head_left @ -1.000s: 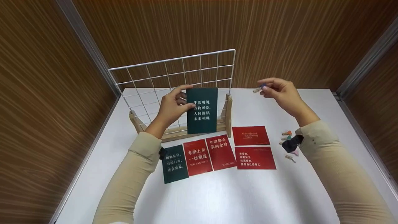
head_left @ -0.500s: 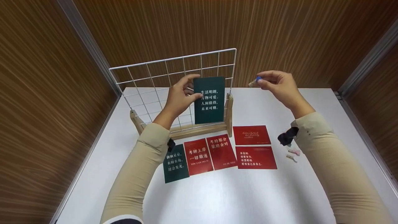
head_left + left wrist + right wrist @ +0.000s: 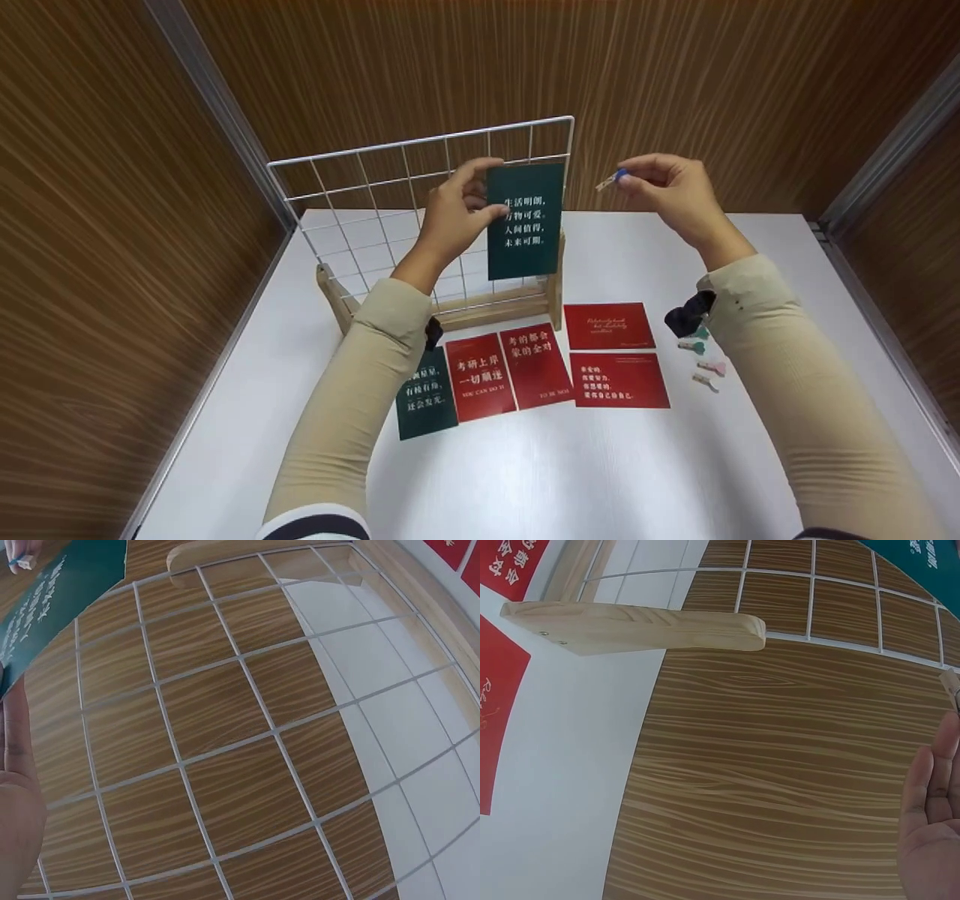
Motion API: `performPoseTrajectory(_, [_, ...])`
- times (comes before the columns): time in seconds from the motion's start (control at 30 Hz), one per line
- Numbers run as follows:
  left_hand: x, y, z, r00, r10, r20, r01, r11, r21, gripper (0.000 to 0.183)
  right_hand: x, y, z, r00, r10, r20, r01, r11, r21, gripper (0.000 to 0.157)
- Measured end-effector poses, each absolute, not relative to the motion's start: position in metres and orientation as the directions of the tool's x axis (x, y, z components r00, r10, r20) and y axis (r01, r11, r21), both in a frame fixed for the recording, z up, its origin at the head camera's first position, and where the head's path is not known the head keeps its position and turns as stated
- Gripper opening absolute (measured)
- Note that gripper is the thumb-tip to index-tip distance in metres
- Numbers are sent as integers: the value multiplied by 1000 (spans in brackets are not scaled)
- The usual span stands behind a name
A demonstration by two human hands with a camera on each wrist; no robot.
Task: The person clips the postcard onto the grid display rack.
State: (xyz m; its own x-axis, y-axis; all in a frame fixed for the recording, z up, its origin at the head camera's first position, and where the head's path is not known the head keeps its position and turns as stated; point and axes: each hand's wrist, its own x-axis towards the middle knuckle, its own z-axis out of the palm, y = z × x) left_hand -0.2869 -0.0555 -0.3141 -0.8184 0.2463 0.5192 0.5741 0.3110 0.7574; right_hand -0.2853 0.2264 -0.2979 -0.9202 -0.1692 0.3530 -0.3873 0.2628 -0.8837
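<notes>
Green card (image 3: 525,259): rectangular, four lines of white characters on front, reading upright. Held near upright, long side vertical, before right part of white wire grid (image 3: 420,140), top edge below grid's top bar. Left hand (image 3: 459,214) grips card by left edge, thumb on printed face. Contact between card and wires hard to judge from head view. Small wooden clothespin (image 3: 606,183) with blue piece: pinched by right hand (image 3: 679,195), right of card and apart from it, free end pointing left, slightly down.
</notes>
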Motion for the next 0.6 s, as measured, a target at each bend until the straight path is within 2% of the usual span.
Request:
performPoseTrajectory(0.27, [-302,-46,-321,-793,259,552,610,312,729,51,-288,224,-288,-932,-137,335,-361,302,-882,30])
performPoseTrajectory(0.6, [-307,-33,-313,-794,233,562,608,333,721,50,-294,219,-272,-936,-102,337,-351,299,-887,28])
